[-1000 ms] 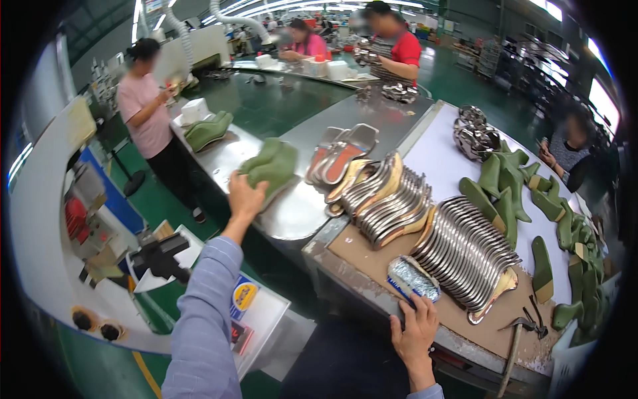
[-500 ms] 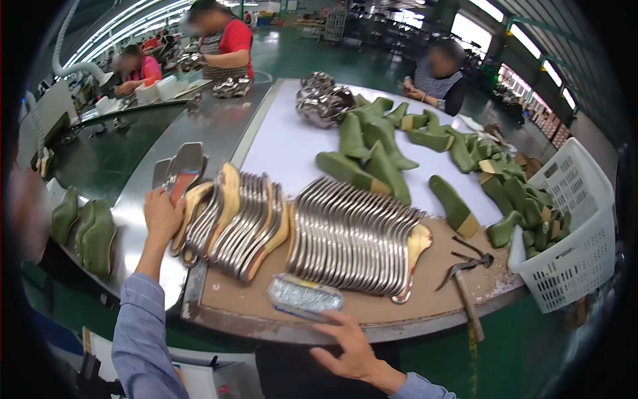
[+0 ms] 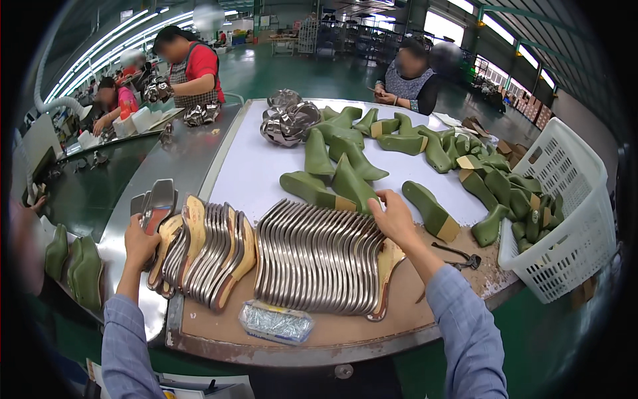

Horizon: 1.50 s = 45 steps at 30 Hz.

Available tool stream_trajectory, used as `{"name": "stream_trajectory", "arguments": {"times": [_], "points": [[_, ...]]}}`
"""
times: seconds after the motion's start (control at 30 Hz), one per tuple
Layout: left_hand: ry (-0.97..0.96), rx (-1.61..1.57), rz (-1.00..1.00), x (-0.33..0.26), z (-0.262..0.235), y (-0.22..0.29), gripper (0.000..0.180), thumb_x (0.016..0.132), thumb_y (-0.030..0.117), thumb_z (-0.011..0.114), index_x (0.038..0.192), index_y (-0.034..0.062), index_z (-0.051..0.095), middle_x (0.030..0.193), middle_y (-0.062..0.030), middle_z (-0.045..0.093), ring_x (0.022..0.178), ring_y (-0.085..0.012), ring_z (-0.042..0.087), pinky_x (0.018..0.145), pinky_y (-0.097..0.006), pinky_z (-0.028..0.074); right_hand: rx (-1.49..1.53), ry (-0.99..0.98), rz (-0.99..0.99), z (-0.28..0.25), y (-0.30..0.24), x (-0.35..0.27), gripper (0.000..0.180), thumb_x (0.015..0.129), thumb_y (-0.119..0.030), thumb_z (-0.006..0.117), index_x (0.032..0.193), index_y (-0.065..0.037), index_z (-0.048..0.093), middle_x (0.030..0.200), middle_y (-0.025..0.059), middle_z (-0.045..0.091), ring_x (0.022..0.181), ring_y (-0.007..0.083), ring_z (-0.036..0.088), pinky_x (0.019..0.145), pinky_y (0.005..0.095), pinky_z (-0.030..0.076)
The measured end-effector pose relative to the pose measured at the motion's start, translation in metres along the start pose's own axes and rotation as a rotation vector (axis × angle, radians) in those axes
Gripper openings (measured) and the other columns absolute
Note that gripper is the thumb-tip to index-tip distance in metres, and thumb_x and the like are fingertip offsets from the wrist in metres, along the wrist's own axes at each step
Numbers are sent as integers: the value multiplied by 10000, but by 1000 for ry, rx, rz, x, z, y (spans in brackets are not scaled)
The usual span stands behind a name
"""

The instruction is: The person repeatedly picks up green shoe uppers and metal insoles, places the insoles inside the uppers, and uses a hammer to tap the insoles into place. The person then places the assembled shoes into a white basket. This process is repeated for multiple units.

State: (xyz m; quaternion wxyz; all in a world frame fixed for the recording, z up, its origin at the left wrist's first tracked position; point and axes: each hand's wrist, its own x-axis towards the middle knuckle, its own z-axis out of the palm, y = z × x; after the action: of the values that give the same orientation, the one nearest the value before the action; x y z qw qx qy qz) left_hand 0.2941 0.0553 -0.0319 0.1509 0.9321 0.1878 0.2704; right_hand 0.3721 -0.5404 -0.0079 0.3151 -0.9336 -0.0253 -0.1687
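At the left end of the row, my left hand (image 3: 141, 243) is closed on a silver-edged shoe insole, its thumb and fingers on either side. Several grey and reddish sole pieces (image 3: 159, 199) stick up just beyond it. A short stack of tan-faced insoles (image 3: 219, 256) stands on edge beside that hand. Right of it runs a longer row of silver-edged insoles (image 3: 319, 259). My right hand (image 3: 397, 219) reaches past this row, its thumb and fingers closed about the near end of a green shoe last (image 3: 352, 181). The fingers' far side is partly hidden.
A clear packet of small silvery bits (image 3: 276, 322) lies at the front edge. Dark pincers (image 3: 458, 258) lie at right, near a white basket (image 3: 565, 233). More green lasts (image 3: 492, 186) lie heaped there. Shiny metallic pieces (image 3: 289, 120) sit at the back. Other people work beyond.
My right hand has moved from beside the clear packet, forward and right, over the insoles to a green last. My left hand stays at the row's left end. The view has shifted.
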Motion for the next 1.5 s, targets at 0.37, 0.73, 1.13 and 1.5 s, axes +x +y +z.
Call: {"name": "stream_trajectory", "arguments": {"times": [0.37, 0.73, 1.13, 1.5], "points": [[-155, -1338, -356, 4, -14, -8, 307, 815, 204, 642, 1081, 56, 607, 877, -34, 602, 735, -116, 597, 687, -233, 523, -535, -530, -46, 43, 2, 114, 935, 769, -501, 712, 1496, -45, 341, 1327, 276, 550, 1166, 439, 602, 1000, 480, 493], [-249, -1022, -500, 7, -37, 91, 545, 848, 315, 727, 1248, -2, 535, 643, 27, 530, 450, -58, 492, 422, -193, 396, -226, -640, -332, -13, 47, 101, 832, 806, -353, 736, 1490, -54, 369, 1323, 264, 496, 1174, 445, 529, 967, 489, 483], [-677, -1275, -1215, -98, -55, 261, 476, 939, 109, 655, 1369, 30, 466, 1025, -106, 666, 890, -225, 679, 761, -349, 586, -90, -434, -313, 3, 20, 372, 407, 955, -467, 581, 1004, -108, 766, 878, 183, 732, 803, 402, 692, 768, 507, 542], [-101, -857, -1528, -125, -103, 317, 292, 882, 140, 716, 1148, 80, 609, 822, -13, 599, 717, -131, 570, 638, -286, 479, -508, -451, -155, 199, 38, 553, 489, 999, -600, 367, 1357, -347, 583, 1356, 143, 604, 1287, 422, 532, 1024, 857, 120]]}}
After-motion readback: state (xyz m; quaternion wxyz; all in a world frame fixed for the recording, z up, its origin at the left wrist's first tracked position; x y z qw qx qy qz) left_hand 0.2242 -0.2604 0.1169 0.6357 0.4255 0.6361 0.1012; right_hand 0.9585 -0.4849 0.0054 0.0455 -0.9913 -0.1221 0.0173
